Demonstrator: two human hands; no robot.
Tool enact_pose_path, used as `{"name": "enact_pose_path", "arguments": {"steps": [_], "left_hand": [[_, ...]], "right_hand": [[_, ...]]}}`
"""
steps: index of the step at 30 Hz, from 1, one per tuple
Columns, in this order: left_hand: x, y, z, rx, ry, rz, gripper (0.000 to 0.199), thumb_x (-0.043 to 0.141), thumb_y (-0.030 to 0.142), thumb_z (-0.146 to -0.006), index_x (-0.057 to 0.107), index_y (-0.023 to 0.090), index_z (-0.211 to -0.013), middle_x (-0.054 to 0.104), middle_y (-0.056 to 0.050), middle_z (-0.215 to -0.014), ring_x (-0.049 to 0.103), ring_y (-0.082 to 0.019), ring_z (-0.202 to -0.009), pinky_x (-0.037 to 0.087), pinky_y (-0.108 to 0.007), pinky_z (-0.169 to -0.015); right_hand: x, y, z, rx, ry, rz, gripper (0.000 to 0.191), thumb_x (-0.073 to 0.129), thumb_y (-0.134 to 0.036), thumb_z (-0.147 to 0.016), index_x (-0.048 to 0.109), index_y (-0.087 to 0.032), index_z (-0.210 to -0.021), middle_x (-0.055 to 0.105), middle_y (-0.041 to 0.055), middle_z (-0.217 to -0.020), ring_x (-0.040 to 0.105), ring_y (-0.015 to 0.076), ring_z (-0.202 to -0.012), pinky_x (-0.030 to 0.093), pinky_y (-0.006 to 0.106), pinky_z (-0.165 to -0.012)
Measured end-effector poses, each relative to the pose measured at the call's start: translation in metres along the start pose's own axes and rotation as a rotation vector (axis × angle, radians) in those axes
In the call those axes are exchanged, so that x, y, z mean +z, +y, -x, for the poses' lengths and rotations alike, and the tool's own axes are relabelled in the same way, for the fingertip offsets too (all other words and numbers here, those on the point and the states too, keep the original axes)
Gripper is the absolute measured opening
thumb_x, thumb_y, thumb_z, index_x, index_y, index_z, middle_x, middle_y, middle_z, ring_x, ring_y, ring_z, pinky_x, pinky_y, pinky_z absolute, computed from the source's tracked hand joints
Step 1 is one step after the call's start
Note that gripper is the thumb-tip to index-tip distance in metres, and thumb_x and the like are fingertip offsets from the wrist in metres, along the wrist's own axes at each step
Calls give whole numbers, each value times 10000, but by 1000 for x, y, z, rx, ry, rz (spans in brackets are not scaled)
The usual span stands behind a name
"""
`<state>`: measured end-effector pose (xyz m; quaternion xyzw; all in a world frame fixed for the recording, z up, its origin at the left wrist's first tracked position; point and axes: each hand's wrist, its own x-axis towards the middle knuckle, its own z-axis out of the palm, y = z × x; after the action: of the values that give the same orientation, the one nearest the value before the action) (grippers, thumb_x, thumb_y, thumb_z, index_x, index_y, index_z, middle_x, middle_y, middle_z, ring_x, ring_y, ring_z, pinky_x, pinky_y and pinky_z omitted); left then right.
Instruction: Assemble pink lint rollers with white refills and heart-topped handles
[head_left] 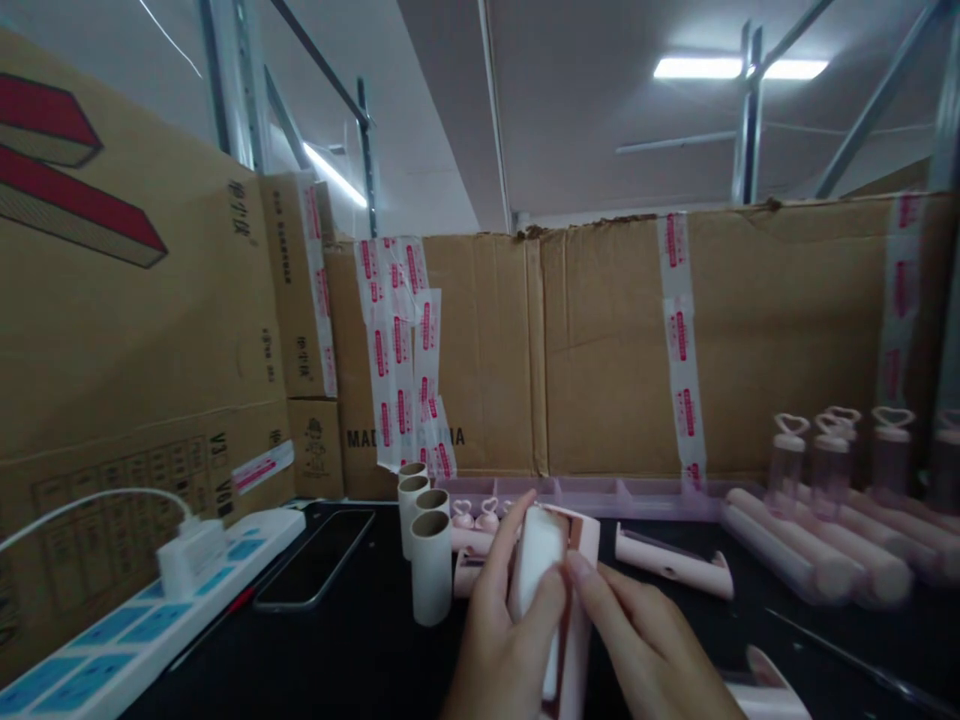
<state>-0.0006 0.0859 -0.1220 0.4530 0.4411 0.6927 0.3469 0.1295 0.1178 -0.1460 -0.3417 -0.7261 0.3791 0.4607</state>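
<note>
Both hands meet low in the middle of the head view. My left hand point(495, 645) is closed around a white roll point(541, 545) and the pink plastic case point(588, 545) against it, thumb pressed on the roll. On the case's right edge lie the bent fingertips of my right hand point(649, 635), gripping beside the roll. The case stands tilted, and its lower end is partly hidden by my hands. Right of it lies an open pink half-shell point(675, 562). Another pink shell point(765, 690) shows at the bottom edge, near my right wrist.
Several cardboard tubes point(432, 585) stand left of my hands, near pink heart-topped caps point(487, 515). A phone point(319, 560) and a power strip point(135, 620) lie left. Pink cylinders point(799, 555), heart-handled clear tubes point(831, 475) and a thin metal tool point(855, 655) are right. Cardboard point(600, 350) walls the back.
</note>
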Motion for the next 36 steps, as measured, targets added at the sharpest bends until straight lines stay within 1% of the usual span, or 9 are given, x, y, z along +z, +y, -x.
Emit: {"name": "enact_pose_path", "arguments": {"steps": [2, 4, 7, 12, 16, 23, 29, 32, 36], "left_hand": [[3, 4, 1, 10, -2, -21, 543, 704, 317, -806, 610, 258, -1338, 616, -94, -1391, 529, -317, -1304, 306, -449, -1155], [4, 7, 0, 17, -11, -47, 549, 724, 305, -782, 627, 255, -1320, 623, -98, -1383, 562, -327, -1266, 330, -477, -1140], [5, 7, -1, 53, -5, -99, 512, 735, 276, -760, 672, 258, -1268, 649, -85, -1356, 543, -323, -1294, 304, -492, -1161], [7, 5, -1, 132, 12, -178, 452, 760, 283, -741, 729, 266, -1192, 682, -66, -1315, 519, -310, -1326, 222, -485, -1206], [6, 4, -4, 147, 0, -226, 440, 780, 326, -745, 738, 266, -1179, 676, -72, -1325, 525, -312, -1322, 220, -478, -1211], [-11, -2, -12, 138, -268, -534, 617, 622, 454, -866, 518, 234, -1433, 507, -85, -1506, 412, -286, -1416, 226, -491, -1202], [-6, 1, -7, 138, -193, -496, 634, 614, 496, -858, 532, 214, -1420, 476, -112, -1525, 393, -272, -1428, 207, -481, -1206], [-3, 4, -5, 111, -199, -501, 649, 622, 510, -851, 520, 231, -1428, 456, -107, -1539, 376, -270, -1438, 199, -487, -1207], [0, 9, -2, 115, -150, -465, 611, 648, 480, -842, 560, 239, -1396, 486, -98, -1519, 398, -267, -1426, 205, -477, -1210]], "right_hand": [[-4, -7, -11, -11, -15, 4, 466, 448, -554, -962, 740, -213, -1087, 773, 120, -1011, 709, 327, -911, 523, 421, -843], [-9, -11, -18, -52, 48, 21, 444, 498, -544, -942, 683, -210, -1169, 754, 117, -1065, 691, 317, -968, 501, 405, -887], [-18, -12, -22, -88, 132, 88, 433, 539, -493, -933, 608, -233, -1272, 723, 104, -1169, 666, 306, -1062, 483, 404, -936], [-29, -19, -21, -271, 69, 227, 321, 449, -381, -994, 661, -210, -1163, 710, 112, -1179, 666, 253, -1078, 495, 349, -924], [-31, -22, -23, -296, 30, 281, 298, 385, -301, -1016, 633, -188, -1137, 705, 118, -1122, 668, 239, -1030, 496, 347, -886], [-30, -14, -27, -303, 26, 286, 325, 296, -291, -1033, 600, -175, -1035, 685, 113, -976, 651, 248, -891, 469, 368, -777], [-30, -13, -29, -272, 45, 266, 315, 313, -305, -1031, 591, -170, -968, 677, 93, -893, 636, 232, -823, 438, 339, -727], [-31, -15, -29, -277, 48, 244, 304, 326, -306, -1031, 591, -172, -968, 677, 78, -878, 633, 211, -790, 427, 315, -706], [-30, -17, -29, -299, 61, 233, 296, 339, -307, -1028, 588, -176, -937, 668, 58, -833, 620, 189, -748, 412, 293, -678]]}}
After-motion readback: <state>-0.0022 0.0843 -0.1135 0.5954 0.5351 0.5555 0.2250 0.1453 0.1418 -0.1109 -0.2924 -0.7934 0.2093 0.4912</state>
